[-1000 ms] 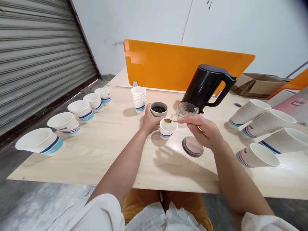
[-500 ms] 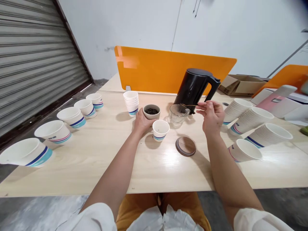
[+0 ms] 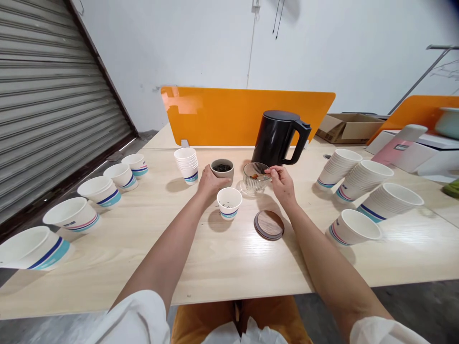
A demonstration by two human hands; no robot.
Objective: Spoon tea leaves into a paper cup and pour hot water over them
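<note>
Two bare hands work at the middle of a pale wood table (image 3: 229, 260). The left hand (image 3: 211, 184) is curled, with its fingers (image 3: 224, 181) wrapped against the near side of a small stoneware bowl (image 3: 227, 175), grasping it where it stands on the table. Dark tea leaves (image 3: 222, 167) fill the bottom of the bowl. The right hand (image 3: 283, 184) is pinched, thumb and forefinger together just at the right rim of a ribbed glass cup (image 3: 256, 178); whatever they hold is too thin to make out. An orange-brown bit lies inside the glass, which stands on a clear saucer (image 3: 247, 189).

Nearer, between the hands, a paper cup (image 3: 229, 203) stands with specks inside. A round wooden lid (image 3: 268, 225) lies to its right. Just beyond the glass stands a black kettle (image 3: 274, 138), with a stack of paper cups (image 3: 186, 165) to the left of the bowl. More paper cups (image 3: 100, 191) run in a line down the left side, and further stacks (image 3: 362, 174) crowd the right. An orange panel (image 3: 247, 114) rises along the far edge.
</note>
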